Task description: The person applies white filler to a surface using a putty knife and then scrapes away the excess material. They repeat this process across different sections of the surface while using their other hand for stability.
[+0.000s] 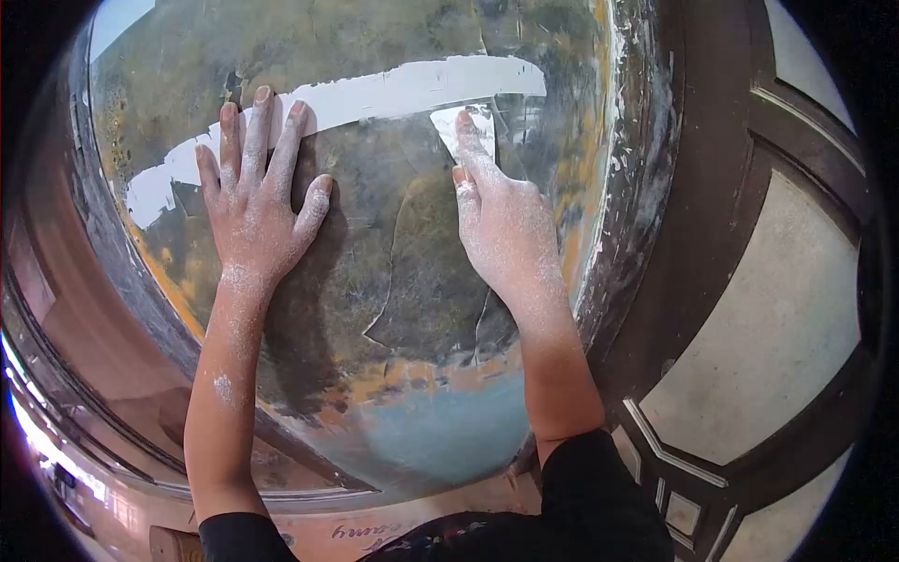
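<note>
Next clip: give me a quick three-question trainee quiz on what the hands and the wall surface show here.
1. True or false: the left hand lies flat, fingers spread, on the worn wall panel.
2. What does the right hand press against the panel? A) a brush B) a putty knife C) a roller
3. What colour is the filler band across the panel?

Key: 1 true. 2 B; only its filler-coated blade shows. 3 white.
</note>
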{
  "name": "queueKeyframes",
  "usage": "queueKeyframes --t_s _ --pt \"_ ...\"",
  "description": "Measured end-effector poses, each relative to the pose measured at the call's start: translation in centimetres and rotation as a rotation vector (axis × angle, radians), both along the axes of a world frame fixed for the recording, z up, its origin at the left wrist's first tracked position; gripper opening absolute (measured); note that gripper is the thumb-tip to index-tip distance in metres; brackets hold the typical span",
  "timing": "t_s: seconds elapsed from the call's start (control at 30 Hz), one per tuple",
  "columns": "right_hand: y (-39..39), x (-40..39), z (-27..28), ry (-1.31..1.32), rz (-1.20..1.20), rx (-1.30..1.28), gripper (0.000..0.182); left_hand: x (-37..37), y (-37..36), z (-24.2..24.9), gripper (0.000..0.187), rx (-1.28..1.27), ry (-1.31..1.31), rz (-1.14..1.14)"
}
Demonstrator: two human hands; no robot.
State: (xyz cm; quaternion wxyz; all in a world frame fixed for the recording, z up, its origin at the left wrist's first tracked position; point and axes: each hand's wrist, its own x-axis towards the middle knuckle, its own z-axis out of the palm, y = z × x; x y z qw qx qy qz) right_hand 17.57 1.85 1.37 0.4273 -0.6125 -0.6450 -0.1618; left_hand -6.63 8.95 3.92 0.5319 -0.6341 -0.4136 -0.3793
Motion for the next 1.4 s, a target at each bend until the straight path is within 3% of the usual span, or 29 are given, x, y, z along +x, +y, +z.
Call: queueKeyframes --t_s 0.23,0.5,0.73,0.87,1.4 --pt "0.4 -0.6 0.0 -0.022 0.011 0.070 0.057 -0.1 -0.2 0.2 0.074 -0.014 0.000 -0.019" --pt "-0.3 -1.8 0.6 -0.036 -0.018 -0.027 0.056 -0.1 -0.3 0.2 0.073 -0.020 0.004 -0.040" --pt "0.2 -2.8 0.3 0.104 0.079 0.054 0.051 0.0 -0.4 0.1 0.071 -0.045 -0.009 -0.032" --pt "-0.5 -3.6 -0.1 0.003 0.015 -0.027 0.055 0.0 -0.5 -0.4 0.073 -0.064 -0.008 -0.054" --pt "-0.7 -6.1 0.1 0.063 0.046 -0.010 0.053 -0.4 -0.8 -2.6 0.076 -0.145 -0.002 -0.125"
